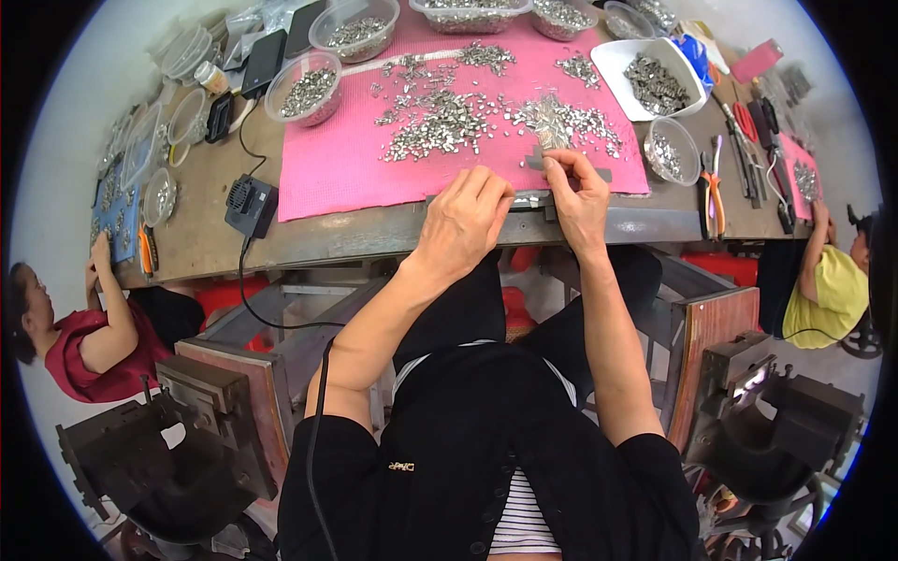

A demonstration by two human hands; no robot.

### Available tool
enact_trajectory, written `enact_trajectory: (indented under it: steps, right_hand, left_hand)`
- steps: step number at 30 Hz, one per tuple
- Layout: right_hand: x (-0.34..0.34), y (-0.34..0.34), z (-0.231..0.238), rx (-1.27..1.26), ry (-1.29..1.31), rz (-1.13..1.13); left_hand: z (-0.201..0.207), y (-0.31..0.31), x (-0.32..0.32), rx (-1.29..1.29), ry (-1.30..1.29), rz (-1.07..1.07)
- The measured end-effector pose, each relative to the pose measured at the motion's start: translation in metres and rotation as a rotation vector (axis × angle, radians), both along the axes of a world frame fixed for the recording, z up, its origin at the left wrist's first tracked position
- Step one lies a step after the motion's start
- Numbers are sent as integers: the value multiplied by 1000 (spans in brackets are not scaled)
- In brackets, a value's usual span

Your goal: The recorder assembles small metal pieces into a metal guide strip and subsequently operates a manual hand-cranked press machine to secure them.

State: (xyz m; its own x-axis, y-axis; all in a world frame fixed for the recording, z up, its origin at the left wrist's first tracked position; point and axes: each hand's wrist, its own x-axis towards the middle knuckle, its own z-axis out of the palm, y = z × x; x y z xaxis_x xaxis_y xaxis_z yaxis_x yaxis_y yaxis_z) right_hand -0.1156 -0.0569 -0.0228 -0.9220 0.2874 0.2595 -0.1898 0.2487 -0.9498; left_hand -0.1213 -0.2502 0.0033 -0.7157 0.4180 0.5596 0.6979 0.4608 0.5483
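Observation:
My left hand (468,213) is at the table's front edge with its fingers curled together. What it holds, if anything, is hidden beneath the fingertips. My right hand (580,192) is just to its right, thumb and forefinger pinched near a small pile of thin metal pieces (552,114). Anything in that pinch is too small to name. Between the hands, a dark metal fixture (528,202) with a shiny part on top lies along the edge. Beyond them, many small silvery metal parts (440,126) are spread in loose heaps on a pink mat (327,178).
Clear plastic tubs (306,91) of metal parts and a white tray (690,70) stand around the mat. Orange-handled pliers (716,201) lie at right, a black adapter (251,206) with a cable at left. Co-workers sit at both sides; bench vises (173,430) flank me.

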Motion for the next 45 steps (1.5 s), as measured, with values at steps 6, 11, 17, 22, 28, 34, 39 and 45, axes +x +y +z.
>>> enact_trajectory:
  steps: [6, 11, 17, 22, 28, 34, 39, 45]
  right_hand:
    - [-2, -4, 0, 84, 56, -41]
    - [1, -2, 4, 144, 31, -34]
    - [-13, -8, 8, 348, 144, -8]
    - [-46, -16, 19, 539, 159, 125]
    - [-71, -31, 10, 935, 240, 87]
    - [-71, -26, 9, 885, 207, 113]
    - [-55, -10, 20, 862, 233, 82]
    - [-33, 12, 22, 896, 213, 48]
  left_hand:
    - [-5, -2, 1, -9, 63, 9]
    - [-2, -4, -4, 5, 41, -54]
    - [-11, 0, -1, 85, 60, -19]
    - [-11, 1, 2, 82, 69, 0]
    - [-16, -2, -1, 146, -37, -40]
    - [-12, 0, 0, 175, -125, -44]
    - [-16, 3, 3, 147, -27, -8]
    - [-19, 3, 3, 160, 3, 17]
